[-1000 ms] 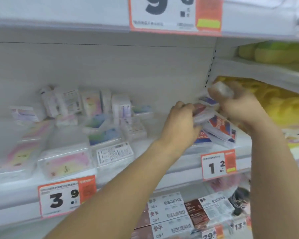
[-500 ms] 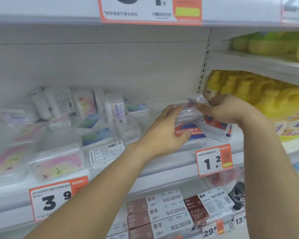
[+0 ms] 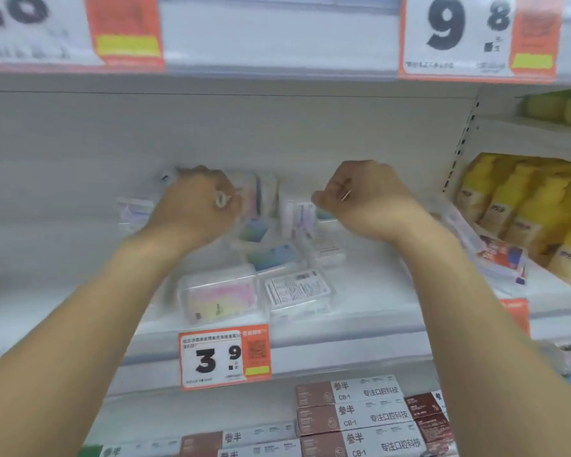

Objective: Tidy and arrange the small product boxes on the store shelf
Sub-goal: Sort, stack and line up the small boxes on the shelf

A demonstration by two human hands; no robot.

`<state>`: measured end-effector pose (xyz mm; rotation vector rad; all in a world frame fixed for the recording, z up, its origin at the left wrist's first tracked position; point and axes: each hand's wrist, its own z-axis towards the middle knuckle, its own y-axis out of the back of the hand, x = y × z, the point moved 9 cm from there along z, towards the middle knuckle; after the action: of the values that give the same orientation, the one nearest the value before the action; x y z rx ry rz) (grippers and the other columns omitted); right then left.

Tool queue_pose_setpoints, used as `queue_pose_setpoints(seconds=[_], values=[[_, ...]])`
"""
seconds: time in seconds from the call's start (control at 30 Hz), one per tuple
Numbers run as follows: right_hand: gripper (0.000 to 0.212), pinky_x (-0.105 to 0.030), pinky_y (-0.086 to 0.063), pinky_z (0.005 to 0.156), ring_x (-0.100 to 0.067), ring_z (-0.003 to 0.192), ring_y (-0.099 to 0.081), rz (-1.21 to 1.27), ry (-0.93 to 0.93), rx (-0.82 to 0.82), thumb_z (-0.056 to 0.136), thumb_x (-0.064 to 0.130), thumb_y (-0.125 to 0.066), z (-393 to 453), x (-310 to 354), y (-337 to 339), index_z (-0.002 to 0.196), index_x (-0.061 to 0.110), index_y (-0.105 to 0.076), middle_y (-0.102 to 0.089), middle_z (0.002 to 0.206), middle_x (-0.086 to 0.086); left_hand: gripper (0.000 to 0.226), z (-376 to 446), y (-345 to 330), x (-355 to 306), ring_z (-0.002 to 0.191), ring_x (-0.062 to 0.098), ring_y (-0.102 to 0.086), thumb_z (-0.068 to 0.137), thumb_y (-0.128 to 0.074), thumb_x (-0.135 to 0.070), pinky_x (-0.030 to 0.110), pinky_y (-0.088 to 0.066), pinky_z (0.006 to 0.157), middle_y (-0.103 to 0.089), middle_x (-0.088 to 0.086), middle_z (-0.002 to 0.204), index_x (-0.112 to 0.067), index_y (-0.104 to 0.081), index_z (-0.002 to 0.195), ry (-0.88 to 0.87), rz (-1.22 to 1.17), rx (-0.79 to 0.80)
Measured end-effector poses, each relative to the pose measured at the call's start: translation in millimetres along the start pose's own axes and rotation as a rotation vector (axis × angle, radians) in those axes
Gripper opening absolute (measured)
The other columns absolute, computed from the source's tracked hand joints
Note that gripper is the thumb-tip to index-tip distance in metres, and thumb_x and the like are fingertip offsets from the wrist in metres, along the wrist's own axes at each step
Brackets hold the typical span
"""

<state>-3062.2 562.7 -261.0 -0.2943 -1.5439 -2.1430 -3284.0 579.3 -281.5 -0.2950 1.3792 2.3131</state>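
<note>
Small clear product boxes lie jumbled on the white shelf [image 3: 343, 338]. A pastel pink-yellow box [image 3: 218, 296] and a box with its label up [image 3: 297, 288] lie flat at the front, a blue one [image 3: 274, 255] behind them. Far back, my left hand [image 3: 195, 206] has its fingers curled round a clear box [image 3: 168, 175] that peeks out past the knuckles. My right hand [image 3: 360, 199] is curled too, its thumb and fingertips at the top of an upright white-lilac box [image 3: 297, 214]. The fingers of both hands are mostly hidden behind the backs of the hands.
Red-and-blue boxes [image 3: 501, 255] lean at the shelf's right end, beside yellow packs [image 3: 534, 209] in the neighbouring bay. A 3.9 price tag [image 3: 225, 356] hangs on the shelf edge. Brown-and-white cartons [image 3: 353, 410] fill the shelf below. The shelf above hangs low overhead.
Both hands left the red-and-blue boxes at the right and moved left to the pastel boxes at the back. The view swung left with them.
</note>
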Motion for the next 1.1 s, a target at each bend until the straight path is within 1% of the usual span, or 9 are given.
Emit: queue_pose_setpoints(seconds=[0.1,0.23,0.33,0.43,0.67,0.77,0.87,1.03,1.1], values=[[0.018,-0.026,-0.048,0.071,-0.018,0.085,-0.064,0.124,0.071,0.05,0.086,0.037,-0.069,9.4,33.2,-40.7,0.091,0.02,-0.066,-0.067,0.093,0.002,0.058,11.7,11.3,60.5,0.125,0.037,-0.045,0.074,-0.059,-0.043,0.047,-0.039,0.102,-0.052,0.015,0.133,-0.015,-0.06,0.126,0.077,0.099,-0.025],[0.036,-0.029,-0.048,0.088,-0.018,0.102,-0.055,0.153,0.165,0.153,0.088,0.036,-0.067,19.6,64.8,-93.1,0.121,0.025,-0.058,-0.044,0.115,0.001,0.091,17.8,-6.3,124.8,0.136,0.031,-0.038,0.063,-0.058,-0.064,0.048,-0.036,0.109,-0.043,0.003,0.147,-0.035,-0.035,0.145,0.135,0.117,0.183],[0.052,-0.038,-0.042,0.103,-0.027,0.116,-0.049,0.171,0.219,0.118,0.087,0.033,-0.068,31.0,85.4,-111.7,0.135,0.029,-0.049,-0.039,0.127,-0.005,0.08,8.2,4.1,135.8,0.118,0.033,-0.051,0.068,-0.072,-0.052,0.043,-0.045,0.098,-0.057,0.009,0.126,-0.021,-0.046,0.138,0.087,0.018,0.102],[0.064,-0.045,-0.037,0.106,-0.028,0.124,-0.04,0.131,0.283,0.098,0.081,0.029,-0.071,48.6,111.7,-132.4,0.139,0.034,-0.044,-0.039,0.134,-0.004,0.061,-3.4,18.3,142.8,0.118,0.03,-0.046,0.077,-0.076,-0.035,0.048,-0.047,0.093,-0.055,0.005,0.124,-0.022,-0.051,0.131,0.096,0.035,0.024],[0.099,-0.051,-0.032,0.11,-0.026,0.145,-0.013,-0.115,0.308,0.313,0.06,0.067,-0.08,105.3,163.5,-183.5,0.143,0.054,-0.027,-0.014,0.157,0.003,0.072,-16.6,37.4,173.2,0.119,0.027,-0.041,0.068,-0.074,-0.056,0.042,-0.041,0.095,-0.043,0.003,0.117,-0.03,-0.051,0.131,0.258,0.05,0.027],[0.073,-0.05,-0.038,0.101,-0.028,0.136,-0.023,-0.35,0.353,0.338,0.07,0.063,-0.073,112.6,171.1,-202.8,0.133,0.042,-0.043,-0.034,0.141,0.0,0.06,-22.6,32.8,188.8,0.12,0.028,-0.039,0.076,-0.071,-0.045,0.031,-0.039,0.088,-0.033,0.003,0.117,-0.032,-0.048,0.13,0.341,-0.1,0.103],[0.047,-0.043,-0.036,0.086,-0.03,0.123,-0.034,-0.455,0.398,0.239,0.082,0.049,-0.064,114.6,166.4,-194.8,0.123,0.03,-0.048,-0.042,0.124,-0.002,0.046,-21.8,34.5,198.6,0.112,0.028,-0.048,0.081,-0.063,-0.037,0.03,-0.04,0.079,-0.045,0.0,0.116,-0.034,-0.048,0.124,0.347,-0.184,0.138],[0.037,-0.055,-0.017,0.11,-0.022,0.103,-0.05,-0.546,0.368,0.242,0.088,0.059,-0.055,102.6,131.5,-165.8,0.109,0.029,-0.05,-0.05,0.106,0.006,0.041,-24.0,32.0,193.0,0.11,0.024,-0.049,0.083,-0.065,-0.039,0.03,-0.043,0.072,-0.05,0.001,0.111,-0.035,-0.049,0.12,0.299,-0.246,0.186],[0.042,-0.049,-0.023,0.106,-0.021,0.09,-0.057,-0.538,0.375,0.186,0.092,0.063,-0.045,99.7,128.5,-151.3,0.109,0.025,-0.05,-0.056,0.094,0.005,0.04,-24.9,30.9,190.0,0.101,0.021,-0.056,0.083,-0.066,-0.044,0.029,-0.046,0.068,-0.054,0.001,0.111,-0.035,-0.051,0.118,0.332,-0.352,0.189]])
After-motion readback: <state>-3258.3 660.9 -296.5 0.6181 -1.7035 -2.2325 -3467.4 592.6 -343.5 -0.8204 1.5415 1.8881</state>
